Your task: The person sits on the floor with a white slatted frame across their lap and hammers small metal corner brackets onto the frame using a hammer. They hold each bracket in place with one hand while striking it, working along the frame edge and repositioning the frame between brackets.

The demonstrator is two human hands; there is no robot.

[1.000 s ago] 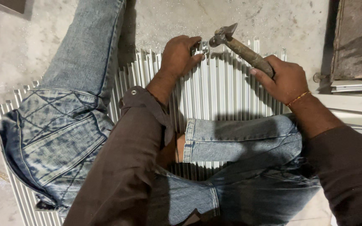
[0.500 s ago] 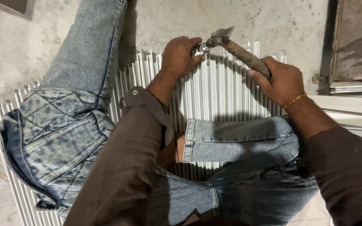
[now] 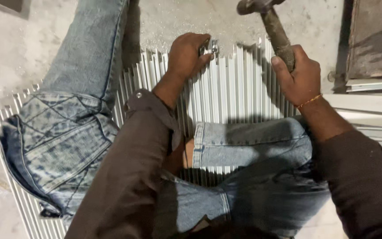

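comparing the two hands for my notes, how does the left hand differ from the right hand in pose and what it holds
The left hand lies low on the white ribbed strips, pinching a small metal piece at their ends; the right hand is raised beside them. The left hand's fingers curl onto that piece; the right hand is fisted around the hammer handle, head up. Both come from dark brown sleeves.
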